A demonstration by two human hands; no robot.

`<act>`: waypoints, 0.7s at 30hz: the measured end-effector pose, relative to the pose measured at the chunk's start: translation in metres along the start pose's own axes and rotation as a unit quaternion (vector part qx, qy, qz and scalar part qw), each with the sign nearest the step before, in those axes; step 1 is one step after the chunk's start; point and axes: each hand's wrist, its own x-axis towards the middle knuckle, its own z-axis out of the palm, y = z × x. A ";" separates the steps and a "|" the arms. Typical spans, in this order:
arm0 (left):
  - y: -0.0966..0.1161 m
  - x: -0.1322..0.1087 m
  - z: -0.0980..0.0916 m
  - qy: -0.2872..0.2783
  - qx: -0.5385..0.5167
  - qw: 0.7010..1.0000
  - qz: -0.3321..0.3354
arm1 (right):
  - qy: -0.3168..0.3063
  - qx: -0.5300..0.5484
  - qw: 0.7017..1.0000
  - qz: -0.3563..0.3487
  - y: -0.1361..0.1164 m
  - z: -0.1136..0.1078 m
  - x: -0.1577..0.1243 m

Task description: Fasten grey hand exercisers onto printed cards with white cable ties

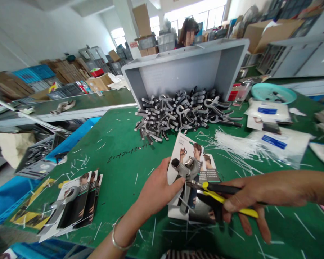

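Note:
My left hand (155,189) grips the left edge of a printed packaging card (190,151) with a grey hand gripper (186,169) fastened to its front, thumb pressed on the card. My right hand (245,203) is closed round yellow-and-black cutting pliers (218,194), whose jaws point left at the base of the hand gripper. The card rests on a small stack of similar cards on the green table (118,144).
A heap of grey and black hand grippers (178,113) spills from a tipped grey crate (183,68). White cable ties (237,144) and plastic bags (278,140) lie to the right. Finished carded grippers (72,205) sit at the left. A person (189,32) is behind the crate.

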 end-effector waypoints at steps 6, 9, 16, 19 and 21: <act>0.005 0.001 0.003 -0.012 -0.001 1.000 0.015 | -0.019 0.057 0.998 0.017 -0.008 0.012 -0.005; 0.005 0.000 0.004 -0.006 -0.001 1.000 0.018 | -0.019 0.054 0.998 0.010 -0.008 0.014 -0.004; -0.007 0.002 0.004 0.005 -0.037 0.999 -0.021 | 0.086 -0.025 0.996 0.011 0.002 0.009 0.012; -0.019 0.003 0.006 0.008 -0.075 0.996 -0.050 | 0.147 -0.157 0.974 -0.073 0.016 0.007 0.027; -0.029 0.003 0.009 0.002 -0.125 0.989 -0.076 | 0.208 -0.282 0.928 -0.123 0.026 0.005 0.037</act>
